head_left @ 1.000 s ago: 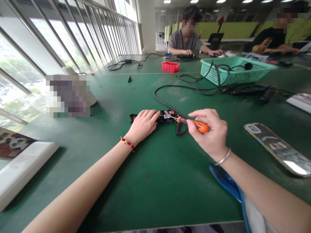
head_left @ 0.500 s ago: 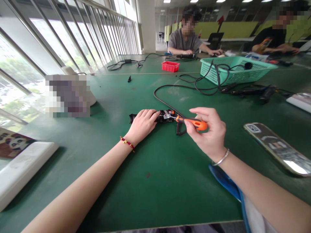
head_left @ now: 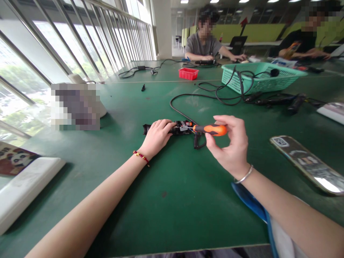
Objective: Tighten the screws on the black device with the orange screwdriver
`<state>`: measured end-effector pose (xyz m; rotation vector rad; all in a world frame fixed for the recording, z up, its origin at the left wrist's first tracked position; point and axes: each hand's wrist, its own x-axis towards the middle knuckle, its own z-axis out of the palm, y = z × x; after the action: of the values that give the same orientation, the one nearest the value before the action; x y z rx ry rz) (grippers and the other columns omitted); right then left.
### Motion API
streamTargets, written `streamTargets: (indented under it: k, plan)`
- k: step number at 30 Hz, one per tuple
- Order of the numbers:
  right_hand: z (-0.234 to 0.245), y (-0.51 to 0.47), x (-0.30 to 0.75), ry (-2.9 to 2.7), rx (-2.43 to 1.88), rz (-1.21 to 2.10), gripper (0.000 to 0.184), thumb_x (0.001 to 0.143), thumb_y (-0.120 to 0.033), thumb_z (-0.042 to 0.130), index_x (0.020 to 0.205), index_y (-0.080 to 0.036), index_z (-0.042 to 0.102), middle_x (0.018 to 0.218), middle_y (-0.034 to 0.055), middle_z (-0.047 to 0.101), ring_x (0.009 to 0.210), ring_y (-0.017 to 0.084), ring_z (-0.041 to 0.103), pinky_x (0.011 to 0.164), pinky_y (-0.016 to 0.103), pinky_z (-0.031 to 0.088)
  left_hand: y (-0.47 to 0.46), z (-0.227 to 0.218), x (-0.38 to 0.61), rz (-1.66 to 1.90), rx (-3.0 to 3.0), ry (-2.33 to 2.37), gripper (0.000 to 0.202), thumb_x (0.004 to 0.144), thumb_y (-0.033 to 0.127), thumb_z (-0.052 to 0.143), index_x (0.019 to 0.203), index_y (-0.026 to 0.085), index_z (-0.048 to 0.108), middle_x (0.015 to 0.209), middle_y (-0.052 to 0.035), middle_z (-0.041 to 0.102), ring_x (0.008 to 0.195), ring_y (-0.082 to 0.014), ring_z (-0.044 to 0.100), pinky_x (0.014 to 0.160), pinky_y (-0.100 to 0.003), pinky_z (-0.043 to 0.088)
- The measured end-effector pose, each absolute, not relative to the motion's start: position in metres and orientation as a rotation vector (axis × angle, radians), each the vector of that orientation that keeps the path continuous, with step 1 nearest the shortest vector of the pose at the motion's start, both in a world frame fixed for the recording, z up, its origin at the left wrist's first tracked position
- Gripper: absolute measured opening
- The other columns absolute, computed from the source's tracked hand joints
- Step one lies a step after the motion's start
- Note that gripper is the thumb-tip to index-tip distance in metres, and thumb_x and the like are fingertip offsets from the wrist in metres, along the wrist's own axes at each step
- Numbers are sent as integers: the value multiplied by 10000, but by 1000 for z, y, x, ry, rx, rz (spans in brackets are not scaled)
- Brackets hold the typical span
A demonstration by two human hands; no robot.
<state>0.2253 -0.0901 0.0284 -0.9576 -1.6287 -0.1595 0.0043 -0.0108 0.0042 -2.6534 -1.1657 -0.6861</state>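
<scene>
The left hand [head_left: 157, 135] holds the opened black device [head_left: 183, 129] on the table [head_left: 166, 218], and the right hand [head_left: 231, 143] pinches an orange screwdriver [head_left: 211, 129], whose shaft reaches over the device. The screwdriver could slip and scratch the inside, if pushed too slanted. The near table edge is well apart; behind, the cable [head_left: 185, 95] may limit moving.
</scene>
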Motion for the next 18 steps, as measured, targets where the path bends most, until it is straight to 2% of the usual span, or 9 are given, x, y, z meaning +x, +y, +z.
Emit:
streamTargets:
  k: [2, 6, 7, 9, 11, 13, 15, 18]
  plan:
    - [28, -90, 225, -1648, -947, -151, 376, 741, -223, 657, 1103, -227, 555, 973, 54, 637, 865, 197, 620, 765, 359, 543, -9, 4, 3, -712, -2680, -1185, 333, 877, 171, 487, 1207, 181, 535, 1196, -98, 585, 1101, -240, 526, 979, -406, 415]
    - [30, -91, 224, -1645, -1052, -130, 108, 767, -269, 654, 860, -238, 608, 724, 0, 636, 688, 166, 608, 664, 313, 531, -5, 3, 1, -776, -2736, -1256, 329, 883, 206, 485, 1205, 212, 549, 1216, -73, 583, 1114, -224, 525, 993, -405, 402]
    - [30, -90, 224, -1632, -1070, -116, 103, 770, -272, 652, 856, -236, 609, 702, -5, 627, 668, 163, 603, 646, 307, 528, -5, 3, 0, -784, -2733, -1272, 329, 884, 214, 486, 1206, 220, 551, 1218, -67, 585, 1120, -222, 522, 1005, -410, 391]
    - [29, -89, 224, -1607, -1066, -96, 203, 758, -259, 662, 950, -227, 604, 743, 1, 623, 674, 162, 602, 645, 311, 528, -5, 2, 0, -785, -2697, -1292, 327, 889, 220, 479, 1207, 232, 553, 1226, -60, 585, 1140, -222, 513, 1048, -428, 345]
    - [28, -88, 225, -1599, -1022, -110, 344, 741, -228, 667, 1071, -219, 570, 863, 26, 623, 748, 172, 612, 696, 331, 535, -6, 0, 0, -770, -2640, -1311, 340, 894, 228, 471, 1227, 237, 538, 1256, -60, 572, 1174, -228, 493, 1094, -456, 275]
    - [28, -87, 225, -1605, -968, -133, 407, 736, -202, 658, 1126, -218, 541, 990, 55, 614, 846, 185, 617, 760, 349, 536, -7, -2, 0, -753, -2584, -1362, 394, 889, 252, 485, 1281, 215, 489, 1299, -79, 544, 1212, -244, 467, 1119, -487, 218]
    - [28, -88, 225, -1615, -970, -138, 371, 737, -211, 659, 1093, -224, 555, 981, 52, 625, 847, 186, 620, 757, 345, 536, -7, -4, 0, -733, -2551, -1437, 456, 881, 285, 502, 1320, 181, 443, 1320, -107, 527, 1236, -263, 448, 1122, -516, 196]
    - [29, -90, 224, -1627, -1062, -114, 195, 753, -277, 667, 930, -231, 601, 759, 6, 632, 710, 168, 610, 673, 315, 526, -7, -6, 0, -697, -2556, -1488, 428, 885, 312, 493, 1288, 172, 464, 1281, -116, 549, 1230, -269, 452, 1115, -529, 205]
